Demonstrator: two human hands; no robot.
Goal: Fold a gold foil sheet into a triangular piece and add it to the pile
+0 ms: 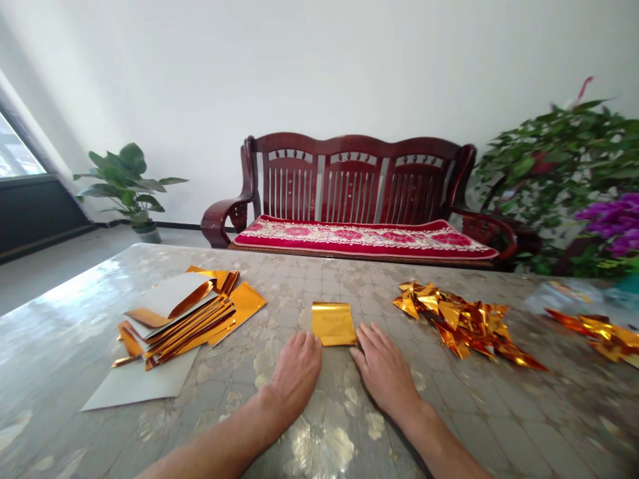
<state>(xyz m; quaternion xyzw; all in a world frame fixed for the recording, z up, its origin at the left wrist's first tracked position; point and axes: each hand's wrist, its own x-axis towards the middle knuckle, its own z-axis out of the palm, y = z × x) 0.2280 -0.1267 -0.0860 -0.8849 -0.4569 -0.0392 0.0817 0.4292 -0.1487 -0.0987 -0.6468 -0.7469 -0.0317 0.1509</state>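
A single folded sheet of gold foil paper (333, 323) lies flat on the table (309, 426) in front of me. My left hand (295, 372) rests palm down just below its left corner, fingers stretched forward and touching the near edge. On the other side, my right hand (383, 369) lies flat with its fingertips at the sheet's lower right corner. Neither hand grips anything.
A loose stack of gold and white sheets (180, 316) sits at the left. A heap of folded gold pieces (464, 324) lies at the right, with more (602, 332) at the far right. Beyond the table stand a wooden bench (357, 199) and potted plants (559, 173).
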